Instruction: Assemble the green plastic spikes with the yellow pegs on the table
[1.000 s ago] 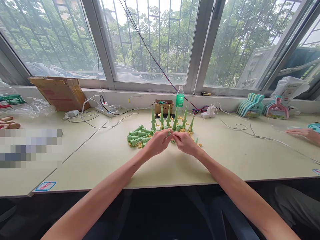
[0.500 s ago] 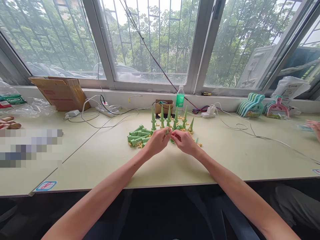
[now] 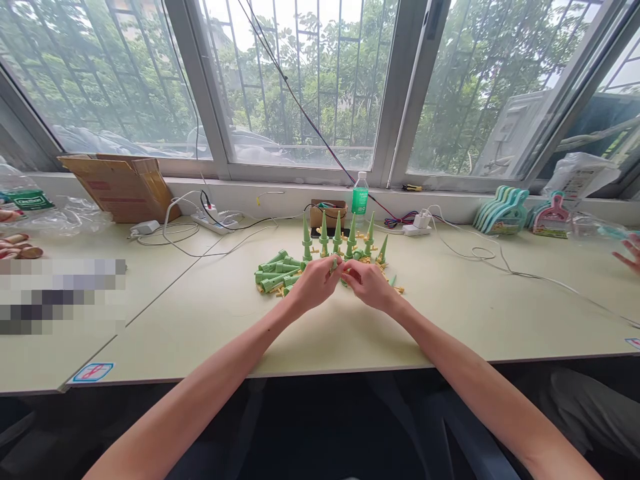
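Observation:
My left hand (image 3: 319, 279) is closed around a green plastic watering-spike part (image 3: 334, 265), of which only a small bit shows. My right hand (image 3: 369, 283) meets it in a pinch, fingertips against the left ones; what it grips there is hidden. Just behind my hands stand several upright green watering spikes (image 3: 307, 241) with small yellow valves on their sides. To the left of my left hand lies a heap of green tubular pieces (image 3: 274, 272). Small yellow valve pieces (image 3: 399, 290) are scattered beside my right hand.
A small cardboard box (image 3: 327, 215) and a green-labelled bottle (image 3: 360, 193) stand behind the spikes. White cables (image 3: 480, 253) and power strips (image 3: 215, 221) lie along the windowsill. Dustpan sets (image 3: 501, 212) sit at right. Another person's hand (image 3: 629, 255) is at the right edge.
My hands stay almost in place, with only slight finger movement. At the far right the other person's hand has shifted and opened; fingers of another person now show at the far left.

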`<state>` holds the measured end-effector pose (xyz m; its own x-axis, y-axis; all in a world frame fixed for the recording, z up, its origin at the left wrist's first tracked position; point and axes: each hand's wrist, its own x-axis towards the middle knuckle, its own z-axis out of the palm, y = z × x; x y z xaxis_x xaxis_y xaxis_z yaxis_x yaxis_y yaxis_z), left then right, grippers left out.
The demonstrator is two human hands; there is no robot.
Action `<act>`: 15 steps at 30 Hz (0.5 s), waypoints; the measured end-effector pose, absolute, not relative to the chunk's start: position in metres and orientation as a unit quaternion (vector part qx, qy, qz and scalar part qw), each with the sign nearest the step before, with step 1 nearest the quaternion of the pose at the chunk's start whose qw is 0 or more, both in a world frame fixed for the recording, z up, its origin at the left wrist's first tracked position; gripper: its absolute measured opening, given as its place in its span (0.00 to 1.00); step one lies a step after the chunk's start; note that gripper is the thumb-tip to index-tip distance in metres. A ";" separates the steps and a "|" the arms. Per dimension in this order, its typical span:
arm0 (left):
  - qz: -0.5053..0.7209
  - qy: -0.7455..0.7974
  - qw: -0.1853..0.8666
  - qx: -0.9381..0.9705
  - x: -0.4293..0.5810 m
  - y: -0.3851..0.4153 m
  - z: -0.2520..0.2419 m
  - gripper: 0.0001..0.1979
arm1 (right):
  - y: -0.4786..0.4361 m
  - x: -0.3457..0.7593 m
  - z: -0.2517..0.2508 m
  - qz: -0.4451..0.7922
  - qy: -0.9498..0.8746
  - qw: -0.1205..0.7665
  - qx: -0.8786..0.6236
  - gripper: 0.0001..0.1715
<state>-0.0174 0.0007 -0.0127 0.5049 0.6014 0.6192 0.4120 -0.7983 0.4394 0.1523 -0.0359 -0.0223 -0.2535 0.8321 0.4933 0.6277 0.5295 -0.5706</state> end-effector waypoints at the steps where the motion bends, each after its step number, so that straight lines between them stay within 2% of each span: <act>1: 0.400 0.293 0.119 0.860 -0.018 0.001 -0.013 0.13 | -0.036 0.152 -0.022 0.130 -0.782 0.393 -0.467 0.10; 15: 0.381 0.289 0.133 0.868 -0.018 -0.002 -0.011 0.14 | -0.035 0.154 -0.025 0.138 -0.785 0.383 -0.467 0.08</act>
<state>-0.0178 -0.0020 -0.0105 0.5421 0.6039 0.5843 0.4007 -0.7970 0.4519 0.1536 -0.0350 -0.0248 -0.2704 0.8387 0.4728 0.6269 0.5261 -0.5747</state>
